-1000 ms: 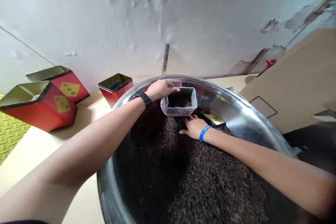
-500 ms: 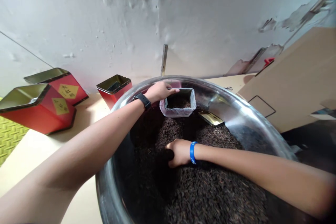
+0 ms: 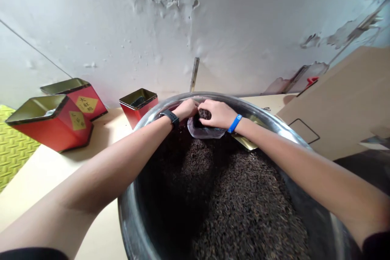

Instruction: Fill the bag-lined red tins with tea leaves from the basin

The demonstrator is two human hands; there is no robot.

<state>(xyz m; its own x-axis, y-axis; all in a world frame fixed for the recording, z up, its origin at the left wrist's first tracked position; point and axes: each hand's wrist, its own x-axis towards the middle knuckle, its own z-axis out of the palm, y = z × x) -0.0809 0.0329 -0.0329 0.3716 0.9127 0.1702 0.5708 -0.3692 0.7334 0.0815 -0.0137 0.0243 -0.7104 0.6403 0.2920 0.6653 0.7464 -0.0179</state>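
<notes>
A large steel basin [image 3: 134,227] holds a heap of dark loose tea leaves [image 3: 237,211]. At its far side stands a small tin lined with a clear plastic bag [image 3: 202,132]. My left hand [image 3: 186,108], with a black watch on the wrist, grips the bag's left rim. My right hand [image 3: 217,113], with a blue wristband, is closed on a handful of tea leaves just over the bag's mouth and hides most of the opening.
Three open red tins stand on the pale table [image 3: 45,170] to the left: one large [image 3: 50,120], one behind it [image 3: 76,97], one small [image 3: 138,103] by the basin. A brown cardboard box [image 3: 341,101] sits right. A peeling white wall is close behind.
My right hand scooped tea from the heap near the basin's middle, then rose to the bag's mouth with a handful. My left hand stayed on the bag's rim.
</notes>
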